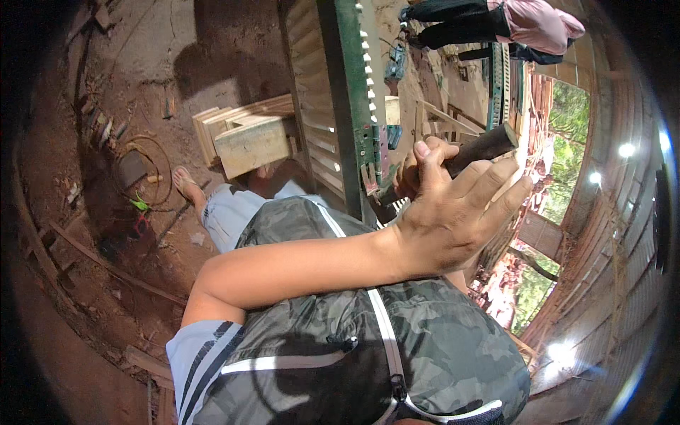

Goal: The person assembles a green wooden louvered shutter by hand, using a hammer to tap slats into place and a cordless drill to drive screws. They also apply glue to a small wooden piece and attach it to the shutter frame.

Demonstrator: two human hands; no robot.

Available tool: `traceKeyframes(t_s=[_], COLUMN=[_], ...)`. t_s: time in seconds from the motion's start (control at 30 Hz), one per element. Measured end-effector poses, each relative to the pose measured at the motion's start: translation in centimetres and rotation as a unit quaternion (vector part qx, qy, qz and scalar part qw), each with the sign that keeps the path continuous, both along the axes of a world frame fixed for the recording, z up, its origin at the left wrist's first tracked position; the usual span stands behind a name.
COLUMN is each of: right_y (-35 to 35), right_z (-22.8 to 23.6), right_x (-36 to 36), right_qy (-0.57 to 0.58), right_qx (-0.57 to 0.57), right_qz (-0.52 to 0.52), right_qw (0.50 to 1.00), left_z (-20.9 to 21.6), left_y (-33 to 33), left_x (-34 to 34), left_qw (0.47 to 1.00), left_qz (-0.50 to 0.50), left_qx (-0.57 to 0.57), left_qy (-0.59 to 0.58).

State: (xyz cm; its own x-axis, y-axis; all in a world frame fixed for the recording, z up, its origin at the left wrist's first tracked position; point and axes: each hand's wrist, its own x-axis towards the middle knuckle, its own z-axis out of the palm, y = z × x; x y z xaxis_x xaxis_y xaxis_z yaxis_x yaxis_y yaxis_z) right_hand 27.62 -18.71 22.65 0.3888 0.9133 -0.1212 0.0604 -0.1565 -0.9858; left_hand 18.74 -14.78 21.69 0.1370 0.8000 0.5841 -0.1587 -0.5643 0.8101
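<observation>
My left hand [453, 212] reaches across my body, its back facing me. The thumb lies on one side of a dark, round bar [485, 149] and the fingers on the other. Behind it my right hand [406, 177] is mostly hidden; its visible fingers curl round the bar's lower part. The bar slants up to the right, ending in a blunt round face. Its lower end comes close to a metal hinge [375, 152] on the edge of a green louvred shutter [340, 92]; I cannot tell whether they touch.
Pale wooden boards [255, 142] stand beside the shutter at left. A coiled ring [145, 173] and scraps lie on the dirt floor. Farther off, a person in a pink top [535, 28] stands near another green shutter [499, 78]. Corrugated sheeting [616, 283] runs along the right.
</observation>
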Motion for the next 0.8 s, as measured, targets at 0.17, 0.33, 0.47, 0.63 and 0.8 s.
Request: traceKeyframes(t_s=[0.17,0.33,0.47,0.63,0.8], right_y=[2.8,0.8,1.1,1.1,0.9], right_z=[-0.5,-1.5,-1.8,-2.0,-2.4], right_x=[-1.8,-1.7,-1.7,-1.8,-1.9], right_qy=[-0.044,-0.085,-0.106,-0.127,-0.162], right_qx=[0.012,0.015,0.022,0.031,0.047], right_qz=[0.004,-0.048,-0.047,-0.059,-0.064], right_qw=[0.999,0.995,0.993,0.99,0.984], left_z=[-0.9,-1.1,-1.3,-1.6,-1.8], left_y=[2.0,1.8,1.6,1.8,1.5], left_x=[2.7,2.8,2.5,2.3,1.9], left_qw=[0.993,0.99,0.989,0.992,0.993], left_qz=[0.113,0.129,0.141,0.114,0.112], left_qx=[0.023,-0.005,0.013,-0.014,0.021], left_qy=[-0.025,-0.048,-0.035,-0.05,-0.01])
